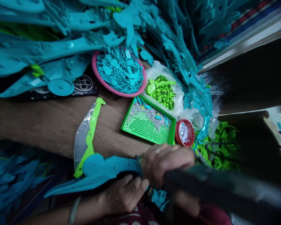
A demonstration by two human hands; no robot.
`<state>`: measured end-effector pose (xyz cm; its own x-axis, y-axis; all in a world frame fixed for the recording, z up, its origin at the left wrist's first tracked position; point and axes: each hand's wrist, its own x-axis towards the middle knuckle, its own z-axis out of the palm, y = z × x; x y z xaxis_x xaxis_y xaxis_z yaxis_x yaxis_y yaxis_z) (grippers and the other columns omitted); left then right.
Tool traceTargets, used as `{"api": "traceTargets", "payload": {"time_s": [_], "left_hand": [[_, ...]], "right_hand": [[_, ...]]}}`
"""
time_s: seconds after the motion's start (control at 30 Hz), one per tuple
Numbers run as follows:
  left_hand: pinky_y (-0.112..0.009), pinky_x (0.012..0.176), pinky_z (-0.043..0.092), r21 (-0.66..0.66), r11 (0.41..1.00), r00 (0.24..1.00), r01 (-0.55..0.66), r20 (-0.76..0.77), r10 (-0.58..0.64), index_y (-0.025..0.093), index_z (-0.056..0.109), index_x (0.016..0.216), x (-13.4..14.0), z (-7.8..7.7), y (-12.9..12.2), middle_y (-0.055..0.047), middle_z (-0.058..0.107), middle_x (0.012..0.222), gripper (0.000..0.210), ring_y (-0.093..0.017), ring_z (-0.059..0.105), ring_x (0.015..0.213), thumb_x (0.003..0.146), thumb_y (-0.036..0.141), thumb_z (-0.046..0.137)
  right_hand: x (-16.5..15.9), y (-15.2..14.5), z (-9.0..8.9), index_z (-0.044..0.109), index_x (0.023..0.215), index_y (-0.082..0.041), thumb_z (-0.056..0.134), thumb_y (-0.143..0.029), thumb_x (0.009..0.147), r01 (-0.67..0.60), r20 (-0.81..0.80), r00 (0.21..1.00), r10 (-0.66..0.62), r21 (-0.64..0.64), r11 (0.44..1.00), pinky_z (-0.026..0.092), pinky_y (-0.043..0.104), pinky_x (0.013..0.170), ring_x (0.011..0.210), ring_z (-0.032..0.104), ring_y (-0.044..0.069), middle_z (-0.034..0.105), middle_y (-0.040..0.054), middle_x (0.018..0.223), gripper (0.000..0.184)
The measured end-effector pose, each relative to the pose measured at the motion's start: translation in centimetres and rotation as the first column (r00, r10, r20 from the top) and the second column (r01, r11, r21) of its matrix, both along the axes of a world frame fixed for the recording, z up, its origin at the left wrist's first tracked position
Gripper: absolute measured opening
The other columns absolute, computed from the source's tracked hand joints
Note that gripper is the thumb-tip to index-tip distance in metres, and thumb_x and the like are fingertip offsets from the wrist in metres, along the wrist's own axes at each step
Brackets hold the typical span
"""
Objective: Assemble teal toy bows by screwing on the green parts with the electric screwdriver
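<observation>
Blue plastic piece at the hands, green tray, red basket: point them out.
Blue plastic piece [109, 166]: head view, on its broad flat face.
Green tray [141, 124]: head view, on the bare mesh floor.
Red basket [190, 130]: head view, on its side wall.

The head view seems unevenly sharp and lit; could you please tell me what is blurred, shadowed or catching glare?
In the head view, the dark tool is heavily blurred, the right hand softly so; in that view too, deep shadow fills the right side, and small glints mark the turquoise parts.
</observation>
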<state>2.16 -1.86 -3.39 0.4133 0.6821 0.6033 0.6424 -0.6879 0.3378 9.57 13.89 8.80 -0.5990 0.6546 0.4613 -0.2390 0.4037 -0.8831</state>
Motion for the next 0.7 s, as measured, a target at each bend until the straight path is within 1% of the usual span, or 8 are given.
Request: {"api": "traceTargets", "payload": {"time_s": [0.07,0.13,0.27,0.33,0.43,0.5,0.57,0.7], "left_hand": [[-0.027,0.077,0.046,0.145,0.989,0.998,-0.025,-0.047,0.032,0.013,0.072,0.117,-0.5,0.8,0.6,-0.009,0.065,0.135,0.032,-0.017,0.056,0.105,0.092,0.027,0.059],[-0.027,0.076,0.044,0.193,0.980,0.995,-0.048,-0.073,0.063,0.012,0.071,0.121,-0.9,1.3,0.9,-0.011,0.061,0.140,0.037,-0.019,0.054,0.109,0.090,0.030,0.062],[-0.028,0.077,0.042,0.193,0.980,0.995,-0.045,-0.074,0.061,0.016,0.073,0.120,-1.0,1.3,1.1,-0.011,0.060,0.142,0.037,-0.020,0.053,0.114,0.091,0.032,0.059],[-0.028,0.077,0.042,0.202,0.978,0.995,-0.049,-0.070,0.064,0.017,0.074,0.118,-1.0,1.2,1.1,-0.010,0.060,0.142,0.036,-0.021,0.053,0.116,0.090,0.034,0.060],[-0.028,0.078,0.041,0.200,0.978,0.996,-0.051,-0.064,0.066,0.018,0.075,0.116,-1.0,1.1,1.1,-0.010,0.060,0.142,0.035,-0.021,0.052,0.118,0.089,0.035,0.061],[-0.029,0.079,0.041,0.188,0.981,0.996,-0.036,-0.068,0.050,0.018,0.074,0.117,-1.1,1.2,1.1,-0.010,0.060,0.142,0.035,-0.021,0.052,0.117,0.089,0.034,0.060],[-0.029,0.079,0.041,0.178,0.984,0.996,-0.027,-0.074,0.041,0.017,0.074,0.117,-1.1,1.3,1.1,-0.009,0.060,0.142,0.036,-0.020,0.052,0.116,0.088,0.034,0.062],[-0.029,0.081,0.041,0.165,0.985,0.996,-0.041,-0.072,0.053,0.018,0.074,0.118,-1.1,1.4,1.0,-0.007,0.059,0.143,0.034,-0.020,0.052,0.113,0.088,0.033,0.065]], "right_hand": [[-0.5,2.9,-0.4,0.056,0.093,-0.030,0.057,-0.042,0.093,0.266,-0.100,0.959,-0.265,-0.003,0.964,0.049,0.020,0.042,0.039,0.049,0.008,0.045,-0.0101,0.051,0.012],[-1.1,5.7,-1.6,0.056,0.097,-0.031,0.060,-0.040,0.088,0.413,-0.179,0.892,-0.414,-0.043,0.910,0.045,0.021,0.041,0.038,0.043,0.008,0.041,-0.0107,0.051,0.014],[-1.8,8.3,-3.9,0.054,0.098,-0.028,0.056,-0.031,0.081,0.475,-0.164,0.852,-0.497,-0.156,0.866,0.043,0.023,0.042,0.038,0.043,0.009,0.042,-0.0106,0.050,0.018],[-1.8,8.3,-4.6,0.052,0.098,-0.028,0.057,-0.030,0.081,0.466,-0.160,0.858,-0.488,-0.157,0.871,0.043,0.023,0.042,0.039,0.044,0.010,0.042,-0.0106,0.050,0.018],[-1.9,8.2,-4.9,0.050,0.098,-0.028,0.058,-0.038,0.083,0.482,-0.110,0.861,-0.496,-0.131,0.866,0.042,0.023,0.042,0.039,0.042,0.009,0.039,-0.0113,0.051,0.020],[-2.0,8.3,-4.6,0.050,0.099,-0.029,0.059,-0.040,0.084,0.486,-0.105,0.860,-0.499,-0.130,0.864,0.043,0.023,0.042,0.040,0.042,0.009,0.039,-0.0113,0.052,0.021],[-1.7,7.9,-3.4,0.052,0.098,-0.028,0.059,-0.035,0.085,0.475,-0.149,0.856,-0.495,-0.149,0.867,0.044,0.023,0.044,0.041,0.044,0.010,0.041,-0.0106,0.053,0.016],[0.8,3.9,0.9,0.057,0.098,-0.027,0.056,-0.029,0.088,0.427,-0.176,0.871,-0.458,-0.189,0.884,0.048,0.025,0.045,0.043,0.045,0.010,0.044,-0.0084,0.055,0.011]]}}
